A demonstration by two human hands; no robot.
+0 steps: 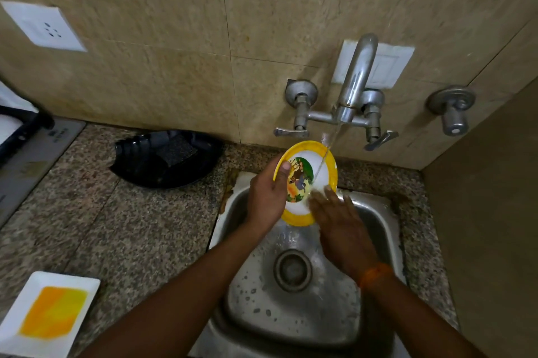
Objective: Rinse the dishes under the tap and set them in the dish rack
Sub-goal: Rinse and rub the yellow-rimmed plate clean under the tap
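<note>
Left hand (266, 196) grips rim of yellow-rimmed plate (308, 180), thumb on face, tilted under tap (353, 86) stream above sink (375, 220). Right hand (340, 225), fingers straight, rubs lower face, blurred. Advice: rotate plate so water reaches the whole rim; probably soap remains. Rack not visible.

A speckled granite bench (122, 229) is running along the tiled wall, with a steel sink (375, 229) sitting sunk into its right end. A black dish (163, 159) holding a dark sponge (177, 150) is lying near the bench's back edge. A white rectangular plate (43, 317), smeared yellow, is resting at the front left corner.
</note>
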